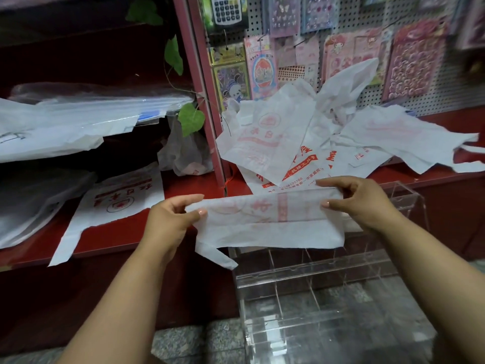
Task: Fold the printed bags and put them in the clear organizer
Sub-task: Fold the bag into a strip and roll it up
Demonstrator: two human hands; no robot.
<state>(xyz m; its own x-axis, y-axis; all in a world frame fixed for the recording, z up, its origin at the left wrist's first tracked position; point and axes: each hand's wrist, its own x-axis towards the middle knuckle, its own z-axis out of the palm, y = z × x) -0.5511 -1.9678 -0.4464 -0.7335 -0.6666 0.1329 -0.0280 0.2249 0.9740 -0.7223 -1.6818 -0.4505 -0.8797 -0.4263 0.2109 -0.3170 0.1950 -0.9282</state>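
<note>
Organizer point(315, 292) stands nearest, below the shelf's front edge, presumably so a finished fold drops straight in; above it left hand point(170, 219) and right hand point(359, 203) each pinch an end of a half-folded bag point(270, 222), stretched taut to crease; unfolded bags point(288, 143) wait heaped on the shelf point(183, 187) behind.

place: small shop; evidence: pegboard point(420, 82) hung with packaged sticker sheets point(417, 61); carded calculator point(227, 9); red counter point(183, 185)

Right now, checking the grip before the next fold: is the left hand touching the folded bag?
Touching. The head view shows the left hand pinching the folded bag's left end.
</note>
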